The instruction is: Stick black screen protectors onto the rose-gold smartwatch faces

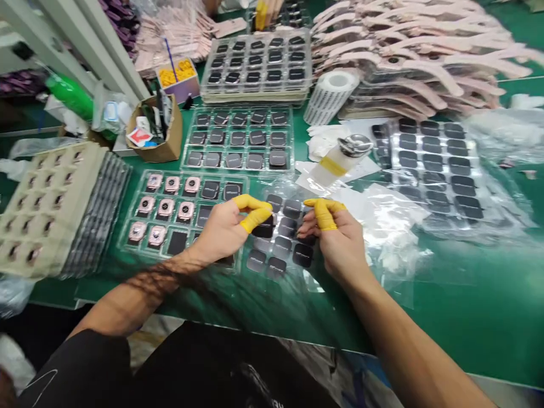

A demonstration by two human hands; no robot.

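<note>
My left hand (pixel 227 226), with yellow finger cots on thumb and forefinger, is closed in a pinch on the edge of a dark square film piece (pixel 262 228). Under both hands lies a clear sheet of black square stickers (pixel 283 246). My right hand (pixel 338 229), also in yellow finger cots, is pinched just above the sheet's right side; whatever its fingertips hold cannot be made out. Left of the sheet, partly behind my left forearm, is a clear tray (pixel 127 238) with pink watch-like square pieces (pixel 165 207) and black squares in its pockets.
Behind stand another tray of black squares (pixel 238 137), stacked trays (pixel 255 90), a label roll (pixel 331 96) and a pump bottle (pixel 340 161). Pink straps (pixel 408 51) pile at back right. More sticker sheets (pixel 437 170) lie right; stacked beige trays (pixel 46 209) stand left.
</note>
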